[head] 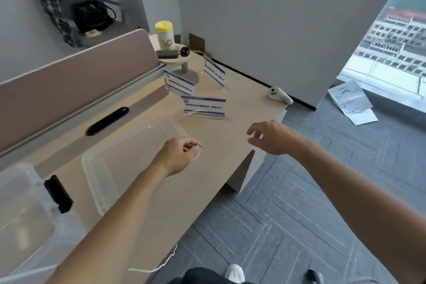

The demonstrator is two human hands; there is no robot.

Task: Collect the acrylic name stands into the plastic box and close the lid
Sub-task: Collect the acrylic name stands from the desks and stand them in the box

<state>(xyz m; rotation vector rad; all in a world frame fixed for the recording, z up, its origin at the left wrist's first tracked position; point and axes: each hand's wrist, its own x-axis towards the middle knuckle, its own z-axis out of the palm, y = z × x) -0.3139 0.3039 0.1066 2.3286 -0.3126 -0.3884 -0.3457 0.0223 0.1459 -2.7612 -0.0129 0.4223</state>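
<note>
Name stands (204,107) (179,83) (214,71), three, were set mid-frame; one lid (108,166), one box (23,191) lower left. Right hand (272,137) was held slack; left hand (177,157) could not be judged.

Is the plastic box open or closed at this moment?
Open. Its clear lid lies flat on the desk, beside the plastic box and not on top of it.

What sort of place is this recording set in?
Probably an office, high up in a building: a beige desk with a partition panel, acrylic name stands on it, grey carpet tiles, and a window looking down on neighbouring rooftops.
</note>
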